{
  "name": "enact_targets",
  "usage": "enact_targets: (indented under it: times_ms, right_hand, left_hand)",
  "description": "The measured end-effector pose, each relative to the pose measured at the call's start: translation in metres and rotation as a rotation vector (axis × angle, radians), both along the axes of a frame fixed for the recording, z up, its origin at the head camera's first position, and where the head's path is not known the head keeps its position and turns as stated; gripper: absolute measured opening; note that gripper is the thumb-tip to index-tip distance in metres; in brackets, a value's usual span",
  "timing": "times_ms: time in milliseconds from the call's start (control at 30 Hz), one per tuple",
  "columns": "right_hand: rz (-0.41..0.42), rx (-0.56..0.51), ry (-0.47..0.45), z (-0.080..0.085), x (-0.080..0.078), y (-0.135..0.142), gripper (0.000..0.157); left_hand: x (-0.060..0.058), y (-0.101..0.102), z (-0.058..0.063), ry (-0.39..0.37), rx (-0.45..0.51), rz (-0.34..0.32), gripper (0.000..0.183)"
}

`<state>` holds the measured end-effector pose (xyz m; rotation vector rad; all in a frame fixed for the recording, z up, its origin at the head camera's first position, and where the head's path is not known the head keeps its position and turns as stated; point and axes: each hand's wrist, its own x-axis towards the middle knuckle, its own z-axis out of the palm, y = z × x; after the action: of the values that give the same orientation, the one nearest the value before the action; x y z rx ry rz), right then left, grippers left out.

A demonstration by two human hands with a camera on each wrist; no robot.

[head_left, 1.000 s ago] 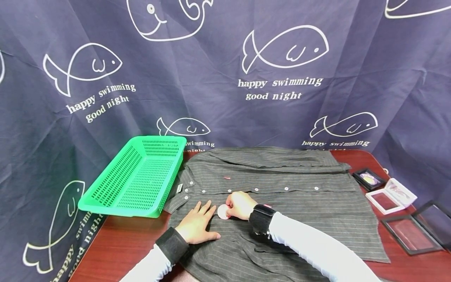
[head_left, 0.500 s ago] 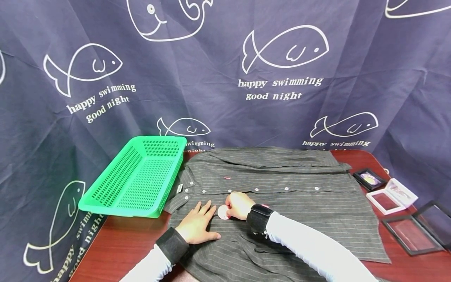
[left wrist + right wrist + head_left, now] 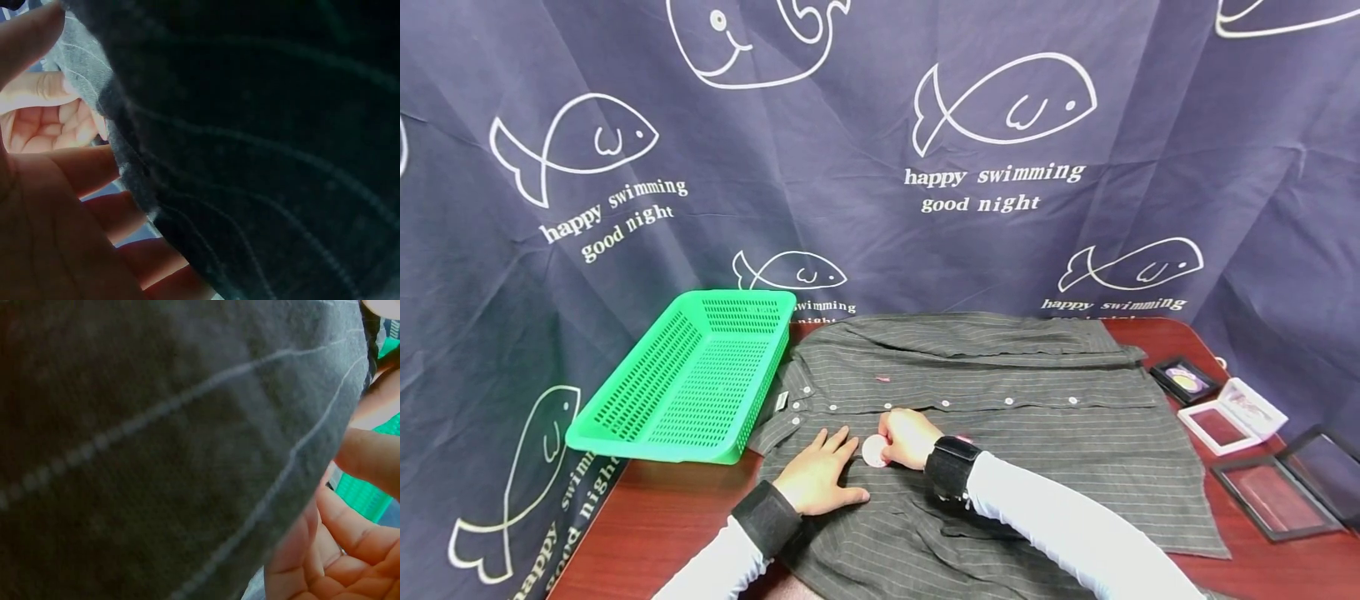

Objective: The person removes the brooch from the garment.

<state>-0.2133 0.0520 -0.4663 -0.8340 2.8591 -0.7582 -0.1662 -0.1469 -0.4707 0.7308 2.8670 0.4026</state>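
Observation:
A dark grey pinstriped shirt (image 3: 1045, 467) with white buttons lies spread across the table. On its lower front, my right hand (image 3: 912, 439) pinches a small round whitish-pink disc (image 3: 874, 451) against the fabric; its exact kind is unclear. My left hand (image 3: 817, 481) rests flat on the shirt to the left of the disc, fingers spread and thumb out. Close-up fabric fills most of both wrist views. At the left edge of the left wrist view, the left palm (image 3: 56, 231) shows; the right hand's curled fingers (image 3: 350, 550) appear at lower right in the right wrist view.
A green plastic basket (image 3: 735, 457) stands at the left, beside the shirt collar. Along the right edge lie a black compact (image 3: 1185, 381), an open white case (image 3: 1221, 427) and an open black case (image 3: 1276, 498). A small red mark (image 3: 882, 379) shows on the shirt.
My right hand and wrist have shifted very slightly left with the disc held in place. My left hand, the shirt and the basket stay as they were.

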Motion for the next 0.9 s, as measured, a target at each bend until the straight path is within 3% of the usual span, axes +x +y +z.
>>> enact_targets:
  times_ms: [367, 600, 900]
  right_hand:
    - [-0.004, -0.048, -0.015, 0.003, 0.003, 0.003, 0.019]
    - [0.013, -0.071, -0.023, 0.003, 0.003, 0.005, 0.015]
    - [0.019, -0.089, 0.001, 0.002, 0.003, 0.008, 0.012]
  left_hand:
    - [-0.007, 0.011, -0.002, -0.019, 0.016, -0.017, 0.081]
    - [-0.011, 0.016, 0.004, -0.06, 0.044, -0.007, 0.077]
    - [-0.019, 0.018, -0.006, -0.03, -0.008, -0.031, 0.077]
